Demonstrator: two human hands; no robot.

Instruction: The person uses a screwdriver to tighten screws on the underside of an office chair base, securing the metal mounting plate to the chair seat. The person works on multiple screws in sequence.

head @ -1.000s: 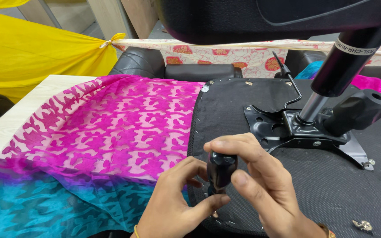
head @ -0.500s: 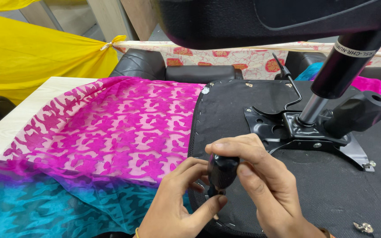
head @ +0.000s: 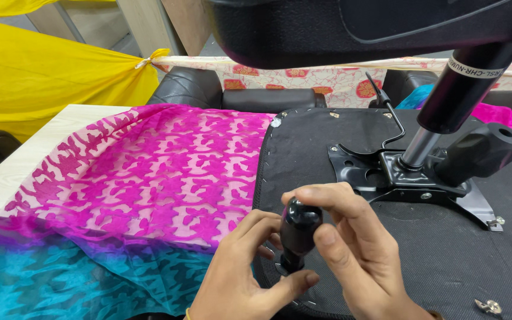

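An upturned office chair seat (head: 445, 261), covered in black fabric, lies in front of me with its metal mechanism plate (head: 386, 178) and gas cylinder (head: 463, 89) standing up from it. A stubby black screwdriver (head: 297, 231) stands upright on the seat's near left edge. My right hand (head: 351, 249) wraps its fingers over the rounded handle. My left hand (head: 238, 278) pinches the lower part of the tool between thumb and fingers.
A pink and teal patterned cloth (head: 137, 195) covers the pale wooden table (head: 25, 160) on the left. Yellow cloth (head: 42, 71) hangs behind it. A black lever knob (head: 481, 154) sticks out of the mechanism. A loose metal fastener (head: 488, 306) lies on the seat at bottom right.
Both hands have stayed on the screwdriver at the same spot. The fingers have shifted slightly around the handle, as in turning it.
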